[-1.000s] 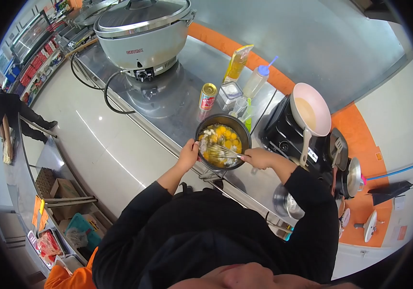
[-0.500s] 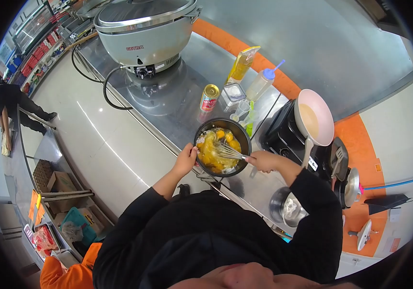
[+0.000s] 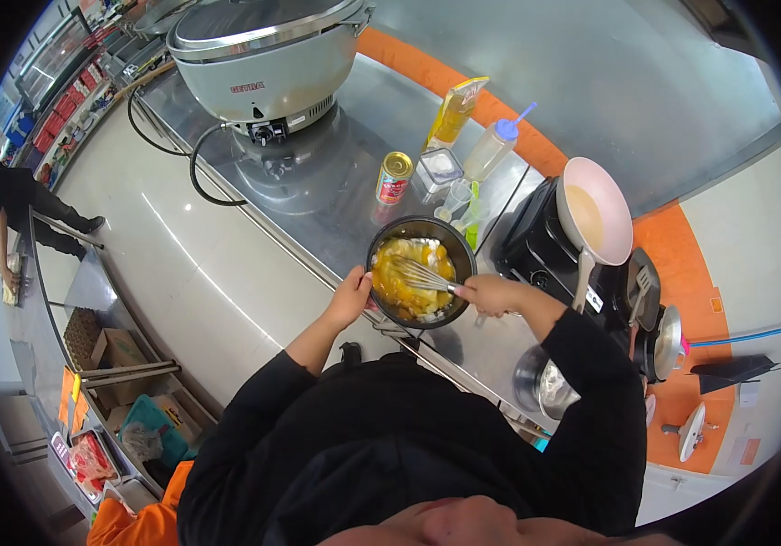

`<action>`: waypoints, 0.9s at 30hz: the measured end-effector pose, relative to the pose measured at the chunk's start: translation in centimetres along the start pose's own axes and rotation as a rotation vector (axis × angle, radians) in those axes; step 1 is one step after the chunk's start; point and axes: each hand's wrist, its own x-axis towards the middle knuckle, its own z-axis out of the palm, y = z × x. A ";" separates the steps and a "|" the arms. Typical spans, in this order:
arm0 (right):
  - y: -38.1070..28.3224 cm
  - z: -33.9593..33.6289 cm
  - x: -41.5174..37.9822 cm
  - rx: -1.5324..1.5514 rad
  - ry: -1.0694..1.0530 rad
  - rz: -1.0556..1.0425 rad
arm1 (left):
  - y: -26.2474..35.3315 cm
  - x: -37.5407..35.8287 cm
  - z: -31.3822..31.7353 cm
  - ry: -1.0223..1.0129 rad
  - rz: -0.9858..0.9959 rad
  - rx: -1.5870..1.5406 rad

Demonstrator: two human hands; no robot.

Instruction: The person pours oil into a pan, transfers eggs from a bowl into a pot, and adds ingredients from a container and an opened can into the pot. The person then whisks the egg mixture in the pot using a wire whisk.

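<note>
Head cam: left hand (image 3: 351, 296) is gripping the bowl (image 3: 420, 270) rim mid-frame to steady it while right hand (image 3: 488, 294), fingers clamped on the whisk (image 3: 422, 276), is beating eggs (image 3: 404, 291).

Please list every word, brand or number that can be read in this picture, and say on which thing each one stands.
"GETRA", red letters, partly blurred: on the side of the big grey cooker.
Red can: label print too small to read.
Yellow pouch: print too blurred to read.
Stove front panel: markings unreadable.

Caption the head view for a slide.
Right hand whisks eggs in dark round bowl, steadied by left hand.
</note>
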 end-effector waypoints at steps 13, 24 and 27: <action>0.7 3.4 1.4 -0.262 0.464 -0.150 | 0.0 -0.1 -0.2 -0.063 -0.057 -0.075; -1.6 4.5 0.5 -0.035 0.112 -0.067 | 0.4 0.1 -0.3 -0.071 -0.067 -0.106; -2.0 3.2 0.1 0.038 -0.002 -0.029 | 0.2 0.1 -0.2 -0.066 -0.058 -0.098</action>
